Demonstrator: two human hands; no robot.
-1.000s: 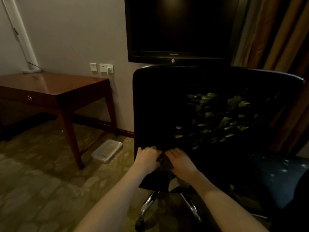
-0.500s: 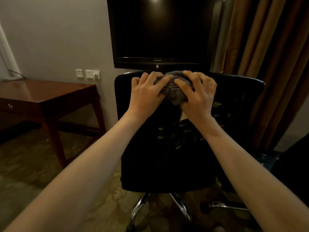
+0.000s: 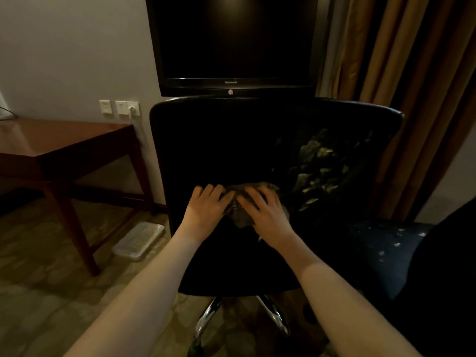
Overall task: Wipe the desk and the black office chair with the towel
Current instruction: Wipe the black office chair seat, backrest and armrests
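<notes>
Left hand: it lies on the left side of the towel. Its fingers are spread apart and push down. It is not grabbing.
Right hand: it lies on the right side of the towel. Its fingers are spread too, and they press flat.
Towel: gray and bunched up. It sits under and between both hands, pushed against the back of the chair, a bit below the middle.
Black office chair: its back faces the person. The shiny legs show below.
Desk: brown wood, off to the left, well apart from the hands. I cannot tell if it has been wiped.
Step in hand: I think this is the wipe of the chair back.
How to do it well: push with flat palms so the towel does not slip out. Go in long, straight rows, side by side, so no strip is missed. Hold the chair steady, because it may roll or spin.
Worn patch: the skin looks flaky here, right of the hands. Rub softly or bits may come off.
Arms: both are bare and reach forward. They come close together at the wrists, like a V.
Around: a dark TV hangs above the chair, and a curtain hangs on the right.
</notes>
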